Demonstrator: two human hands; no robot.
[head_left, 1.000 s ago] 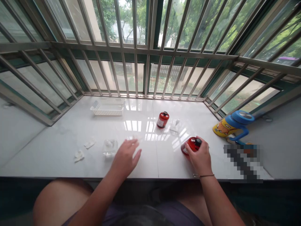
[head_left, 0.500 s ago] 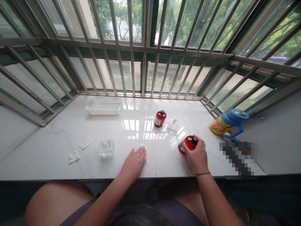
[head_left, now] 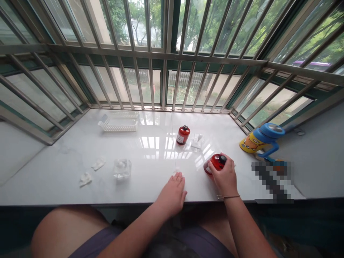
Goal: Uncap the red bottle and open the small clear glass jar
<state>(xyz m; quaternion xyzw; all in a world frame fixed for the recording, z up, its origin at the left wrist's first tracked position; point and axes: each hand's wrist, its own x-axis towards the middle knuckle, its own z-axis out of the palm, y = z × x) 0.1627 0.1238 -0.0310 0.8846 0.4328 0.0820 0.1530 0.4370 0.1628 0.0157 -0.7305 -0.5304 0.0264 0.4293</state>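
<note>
Head view, hands. Right hand (head_left: 225, 175): grasps a red bottle (head_left: 215, 161) with a black cap (head_left: 222, 159). Places the thumb against the bottle on the left and the fingers close by the cap on the right. Wears a thin bracelet (head_left: 228, 197) at the wrist. Position of the red bottle: right part of the desk (head_left: 150, 157), toward the near edge. Cannot tell from this angle whether upright or slightly tilted, nor whether touching the desk at the base.

Left hand (head_left: 173, 195): in a released grip, with fingers extended together and thumb apart. Covers part of a white tissue (head_left: 176, 170) with the fingertips, left of the held bottle and apart from it. Cannot tell how firmly pressed.

Head view, surroundings. Beyond the hands: a second bottle (head_left: 183, 135), also red, upright on the desk. Just beside it, to the right: a clear container (head_left: 197, 141), too faint for finer detail. Left of the left hand: a clear box (head_left: 122, 169) with white contents; farther left, two crumpled scraps (head_left: 85, 179), white, near each other but apart. Toward the window bars (head_left: 215, 59), at left: a white basket (head_left: 118, 127) with perforated walls. At far right, near the wall (head_left: 314, 157): a yellow and blue flask (head_left: 264, 138). Nearer than the flask: a pixelated patch (head_left: 272, 181), with details hidden.
</note>
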